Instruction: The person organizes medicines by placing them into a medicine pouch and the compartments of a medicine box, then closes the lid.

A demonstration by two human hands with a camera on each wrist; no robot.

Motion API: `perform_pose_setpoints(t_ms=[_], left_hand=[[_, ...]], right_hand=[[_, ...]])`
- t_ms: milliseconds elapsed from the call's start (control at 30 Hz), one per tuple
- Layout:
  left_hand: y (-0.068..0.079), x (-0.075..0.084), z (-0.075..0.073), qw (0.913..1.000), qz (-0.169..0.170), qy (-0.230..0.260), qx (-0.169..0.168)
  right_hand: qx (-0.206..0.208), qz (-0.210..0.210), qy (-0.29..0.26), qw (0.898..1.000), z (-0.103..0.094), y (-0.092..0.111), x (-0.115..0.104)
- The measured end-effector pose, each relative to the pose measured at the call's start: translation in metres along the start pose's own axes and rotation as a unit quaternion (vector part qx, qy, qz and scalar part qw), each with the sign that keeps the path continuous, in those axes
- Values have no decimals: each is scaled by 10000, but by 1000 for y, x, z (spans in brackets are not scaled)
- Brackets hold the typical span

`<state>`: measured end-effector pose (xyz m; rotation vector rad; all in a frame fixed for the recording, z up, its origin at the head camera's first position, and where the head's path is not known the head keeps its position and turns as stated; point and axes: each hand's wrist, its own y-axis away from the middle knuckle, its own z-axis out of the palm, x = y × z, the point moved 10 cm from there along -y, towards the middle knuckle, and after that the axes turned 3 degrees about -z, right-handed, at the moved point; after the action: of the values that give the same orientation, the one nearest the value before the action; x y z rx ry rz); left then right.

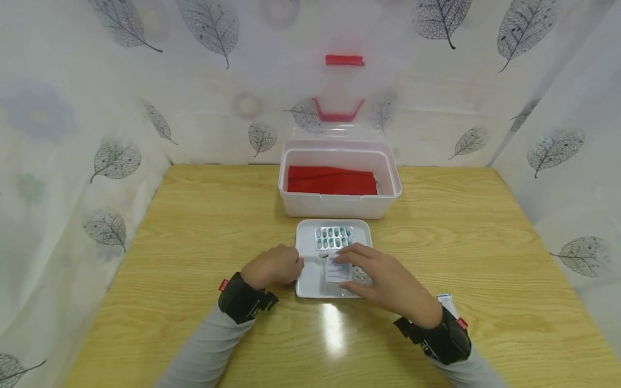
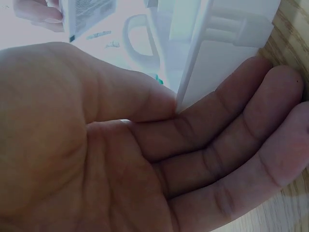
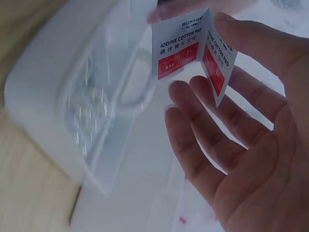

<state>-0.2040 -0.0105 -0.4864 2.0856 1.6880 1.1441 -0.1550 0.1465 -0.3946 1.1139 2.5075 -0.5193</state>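
A shallow white plastic tray lies in front of me, with a white loop handle at its middle. My left hand pinches the tray's left rim, thumb on the inside and fingers along the outer wall. Over the tray's right half, my right hand holds a pair of joined iodine cotton pad sachets, bent into a V between thumb and fingers. A blister pack of green-and-white capsules lies at the tray's far side. Partly behind my right hand is a blister pack of pale tablets.
A clear-walled box stands behind the tray, its lid raised and a red cloth inside. A small blue-and-white packet lies on the wooden table by my right wrist. Leaf-patterned curtains enclose the table.
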Motion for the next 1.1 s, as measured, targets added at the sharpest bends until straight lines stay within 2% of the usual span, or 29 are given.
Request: perform_pose_setpoints(t_ms=[233,567,767,967,1100], left_hand=[[-2,-1,2,9996,131,146,-183],[-1,0,1,9991,151,300,-252],[-1,0,1,9996,91,137,-226],[-2,-1,2,9994,60,204,-284],[-3,-1,2,9994,53,175,-283]], right_hand=[[-238,-198,-128,9994,32,-17,-15],[-692,-180,-35,9974,67,-28,-11],[-681,-67,-80,9976,69,-31,-10],[-533,-87,-27,9985,69,-36,-12],[-619,70,-34,9981,73,-36,-8]])
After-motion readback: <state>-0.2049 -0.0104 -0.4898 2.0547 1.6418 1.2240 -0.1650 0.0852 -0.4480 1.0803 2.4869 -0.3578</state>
